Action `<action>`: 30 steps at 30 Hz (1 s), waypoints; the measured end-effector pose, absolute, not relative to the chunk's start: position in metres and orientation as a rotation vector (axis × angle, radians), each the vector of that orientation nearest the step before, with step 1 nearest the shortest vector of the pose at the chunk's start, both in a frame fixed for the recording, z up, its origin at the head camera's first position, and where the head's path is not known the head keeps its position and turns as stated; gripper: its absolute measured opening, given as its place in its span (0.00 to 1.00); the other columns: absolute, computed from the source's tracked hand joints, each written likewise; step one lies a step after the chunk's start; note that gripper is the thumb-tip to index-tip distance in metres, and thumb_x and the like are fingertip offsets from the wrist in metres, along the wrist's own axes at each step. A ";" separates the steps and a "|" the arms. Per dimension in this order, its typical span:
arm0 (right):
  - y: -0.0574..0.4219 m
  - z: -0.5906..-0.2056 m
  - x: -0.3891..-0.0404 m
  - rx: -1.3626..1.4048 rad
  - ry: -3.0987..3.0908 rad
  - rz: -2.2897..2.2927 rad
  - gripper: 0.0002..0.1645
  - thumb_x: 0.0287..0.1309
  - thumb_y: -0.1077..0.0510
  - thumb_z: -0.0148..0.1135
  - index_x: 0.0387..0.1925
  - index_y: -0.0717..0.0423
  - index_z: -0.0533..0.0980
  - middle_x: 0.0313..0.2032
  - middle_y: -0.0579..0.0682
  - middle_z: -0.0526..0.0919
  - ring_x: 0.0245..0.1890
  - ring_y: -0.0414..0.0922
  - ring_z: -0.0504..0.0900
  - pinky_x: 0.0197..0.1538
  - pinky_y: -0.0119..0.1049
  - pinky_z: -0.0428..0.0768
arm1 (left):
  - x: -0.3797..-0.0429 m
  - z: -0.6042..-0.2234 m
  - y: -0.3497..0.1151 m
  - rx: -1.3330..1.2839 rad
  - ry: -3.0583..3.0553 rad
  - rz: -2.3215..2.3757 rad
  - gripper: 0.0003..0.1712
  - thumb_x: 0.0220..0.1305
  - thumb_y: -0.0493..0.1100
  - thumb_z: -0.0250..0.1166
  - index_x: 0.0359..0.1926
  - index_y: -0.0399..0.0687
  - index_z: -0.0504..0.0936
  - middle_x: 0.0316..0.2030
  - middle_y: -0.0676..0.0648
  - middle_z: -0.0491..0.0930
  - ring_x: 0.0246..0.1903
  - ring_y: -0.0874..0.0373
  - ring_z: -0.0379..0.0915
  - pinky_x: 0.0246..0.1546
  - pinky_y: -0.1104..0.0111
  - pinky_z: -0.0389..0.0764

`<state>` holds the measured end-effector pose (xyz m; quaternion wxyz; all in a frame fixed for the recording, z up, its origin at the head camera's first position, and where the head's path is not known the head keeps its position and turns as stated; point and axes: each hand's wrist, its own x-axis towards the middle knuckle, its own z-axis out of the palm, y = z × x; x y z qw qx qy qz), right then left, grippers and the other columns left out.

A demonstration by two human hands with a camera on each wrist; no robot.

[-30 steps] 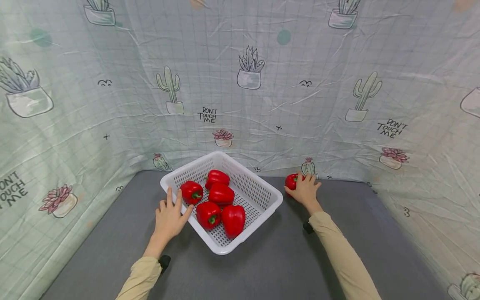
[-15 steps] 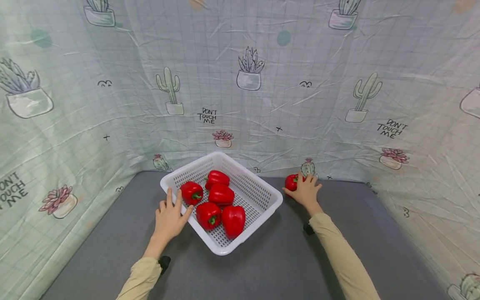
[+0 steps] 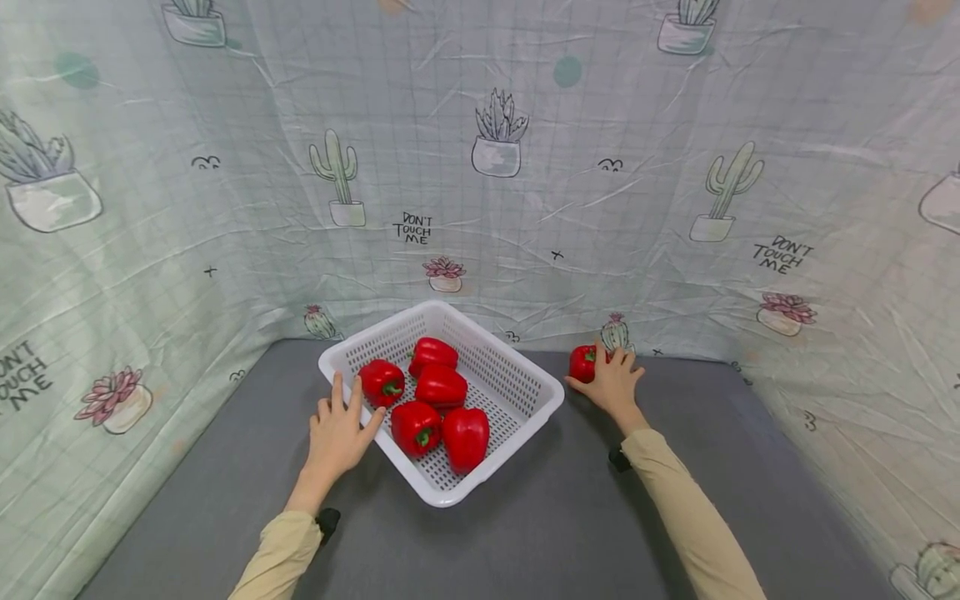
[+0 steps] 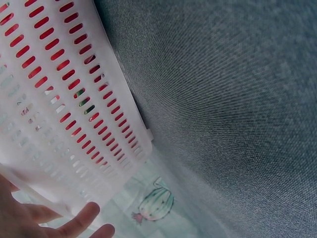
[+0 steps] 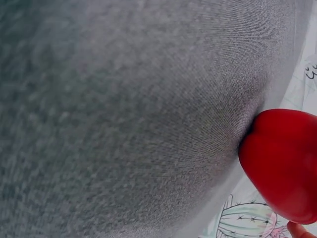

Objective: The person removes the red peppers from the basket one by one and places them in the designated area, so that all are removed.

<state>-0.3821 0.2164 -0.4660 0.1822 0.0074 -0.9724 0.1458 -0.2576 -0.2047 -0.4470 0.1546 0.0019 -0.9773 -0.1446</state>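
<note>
A white perforated plastic basket [image 3: 525,421] sits at an angle on the grey table, with several red bell peppers [image 3: 467,439] inside. My left hand [image 3: 337,437] is at its left rim, fingers spread and fairly straight. In the left wrist view, those fingers [image 4: 81,220] show beside the rim, and red shows through the slots in the basket's wall. To the right of the basket, my right hand [image 3: 613,385] holds a single red bell pepper [image 3: 582,363] on the table, thumb at its near side and fingers over it. The right wrist view shows this pepper [image 5: 285,161] with one fingertip at its lower edge.
Behind the table [image 3: 517,542] hangs a pale cloth [image 3: 555,200] printed with cacti, and it also lines both sides. The basket and the lone pepper are near the table's back edge. Bare grey surface lies in front of the basket and between the forearms.
</note>
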 end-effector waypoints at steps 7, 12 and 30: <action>0.217 -0.468 -0.379 0.054 -2.687 0.402 0.56 0.36 0.33 0.64 0.62 0.58 0.57 0.50 0.71 0.60 0.53 0.67 0.54 0.47 0.69 0.53 | -0.258 -0.447 -0.205 0.005 -2.794 -0.409 0.43 0.59 0.59 0.51 0.66 0.36 0.53 0.66 0.29 0.43 0.48 0.32 0.57 0.42 0.41 0.64; 0.217 -0.469 -0.373 0.082 -2.641 0.395 0.56 0.36 0.34 0.65 0.62 0.58 0.57 0.49 0.69 0.62 0.51 0.65 0.56 0.45 0.66 0.55 | -0.258 -0.448 -0.205 0.008 -2.796 -0.408 0.43 0.59 0.59 0.51 0.66 0.36 0.53 0.66 0.29 0.43 0.48 0.33 0.57 0.42 0.42 0.65; 0.213 -0.440 -0.349 0.155 -2.543 0.409 0.50 0.42 0.36 0.62 0.62 0.57 0.57 0.51 0.64 0.63 0.50 0.61 0.58 0.43 0.59 0.55 | -0.260 -0.451 -0.207 -0.006 -2.795 -0.406 0.43 0.59 0.59 0.51 0.66 0.36 0.52 0.66 0.29 0.42 0.49 0.32 0.56 0.42 0.41 0.64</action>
